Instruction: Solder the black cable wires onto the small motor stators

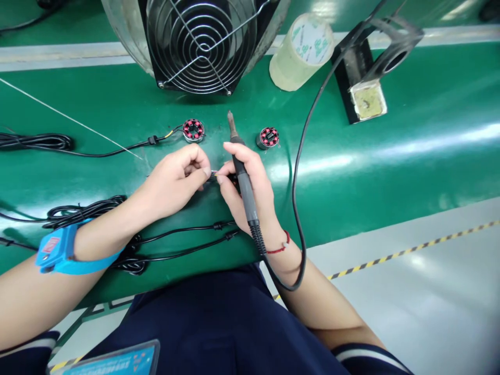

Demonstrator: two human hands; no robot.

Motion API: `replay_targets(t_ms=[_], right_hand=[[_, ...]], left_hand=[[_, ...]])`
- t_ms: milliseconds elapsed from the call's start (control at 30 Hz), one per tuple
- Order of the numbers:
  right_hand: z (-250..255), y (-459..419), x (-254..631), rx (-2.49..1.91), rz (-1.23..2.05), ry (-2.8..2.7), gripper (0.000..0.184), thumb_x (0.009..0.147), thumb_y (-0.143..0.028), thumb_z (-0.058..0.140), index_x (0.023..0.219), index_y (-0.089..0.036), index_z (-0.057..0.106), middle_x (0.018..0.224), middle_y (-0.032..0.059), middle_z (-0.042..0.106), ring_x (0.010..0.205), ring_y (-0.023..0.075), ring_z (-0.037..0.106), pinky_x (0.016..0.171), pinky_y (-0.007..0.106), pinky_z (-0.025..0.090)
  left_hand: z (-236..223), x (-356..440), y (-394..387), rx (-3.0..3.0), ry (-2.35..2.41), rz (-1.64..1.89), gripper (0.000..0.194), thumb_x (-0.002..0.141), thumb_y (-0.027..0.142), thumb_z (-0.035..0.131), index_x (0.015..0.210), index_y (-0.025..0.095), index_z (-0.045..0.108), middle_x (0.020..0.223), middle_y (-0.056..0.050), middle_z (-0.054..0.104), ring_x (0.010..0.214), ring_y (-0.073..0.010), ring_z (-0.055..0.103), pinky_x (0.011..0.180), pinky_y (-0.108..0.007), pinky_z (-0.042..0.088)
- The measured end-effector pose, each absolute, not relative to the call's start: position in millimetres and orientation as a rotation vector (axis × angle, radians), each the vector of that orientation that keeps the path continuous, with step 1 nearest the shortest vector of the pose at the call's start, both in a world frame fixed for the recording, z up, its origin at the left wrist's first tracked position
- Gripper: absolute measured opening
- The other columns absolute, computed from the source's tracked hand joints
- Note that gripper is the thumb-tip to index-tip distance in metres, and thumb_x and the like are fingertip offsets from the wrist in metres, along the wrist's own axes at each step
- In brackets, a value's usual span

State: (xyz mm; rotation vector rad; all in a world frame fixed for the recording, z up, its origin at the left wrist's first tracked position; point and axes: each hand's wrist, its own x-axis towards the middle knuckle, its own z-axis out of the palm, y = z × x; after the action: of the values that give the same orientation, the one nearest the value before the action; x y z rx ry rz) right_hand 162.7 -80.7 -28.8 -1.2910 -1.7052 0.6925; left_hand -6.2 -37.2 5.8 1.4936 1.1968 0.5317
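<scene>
A fan (203,48), cut off above, stands beyond your curled left hand (175,179) and your right hand (261,191), which wraps a soldering iron (245,188) pointing away from you; a tape roll (299,54) bears illegible green print, and both hands' fingertips pinch thin wires (213,173), mostly hidden, between them.

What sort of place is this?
Probably an electronics assembly workshop: the right hand holds a soldering iron, with coiled black cables and a soldering-iron stand on the green bench.
</scene>
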Motion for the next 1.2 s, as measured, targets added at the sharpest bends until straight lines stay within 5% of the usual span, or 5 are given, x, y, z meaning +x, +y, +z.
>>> replay_targets(t_ms=[333,633,1067,1200], right_hand=[[-26.9,-79.4,164.5,-1.241,0.695,-1.662,0.046,0.090,-0.012,0.058,0.133,-0.029,0.049,0.089,-0.0021,0.067,0.090,0.0196,0.070,0.096,0.043,0.058],[-34.5,-78.5,174.5,-1.204,0.672,-1.784,0.054,0.089,-0.011,0.055,0.138,-0.032,0.047,0.096,-0.0012,0.073,0.101,0.0226,0.067,0.099,0.048,0.054],[-29.9,-78.7,171.6,-1.205,0.641,-1.678,0.044,0.094,-0.010,0.055,0.133,-0.029,0.053,0.097,-0.0005,0.073,0.096,0.0192,0.070,0.099,0.043,0.057],[-12.8,-95.2,181.1,-1.273,0.633,-1.555,0.029,0.102,-0.024,0.055,0.130,-0.031,0.059,0.095,0.0001,0.075,0.092,0.0198,0.074,0.099,0.045,0.058]], left_hand=[[9.1,-9.9,-37.2,1.752,1.189,0.530,0.009,0.085,0.024,0.059,0.080,0.020,0.065,0.087,-0.002,0.069,0.076,-0.0156,0.060,0.069,-0.030,0.046],[9.4,-4.4,-35.5,1.803,1.263,0.477,0.009,0.081,0.019,0.056,0.073,0.019,0.060,0.082,0.000,0.064,0.064,-0.0116,0.052,0.063,-0.028,0.042],[4.8,-4.8,-34.3,1.781,1.273,0.498,0.007,0.077,0.016,0.057,0.072,0.019,0.061,0.083,-0.001,0.065,0.065,-0.0123,0.053,0.065,-0.029,0.046],[6.9,-3.0,-35.4,1.818,1.283,0.478,0.008,0.077,0.015,0.057,0.070,0.019,0.059,0.081,-0.001,0.062,0.066,-0.0129,0.052,0.065,-0.029,0.045]])
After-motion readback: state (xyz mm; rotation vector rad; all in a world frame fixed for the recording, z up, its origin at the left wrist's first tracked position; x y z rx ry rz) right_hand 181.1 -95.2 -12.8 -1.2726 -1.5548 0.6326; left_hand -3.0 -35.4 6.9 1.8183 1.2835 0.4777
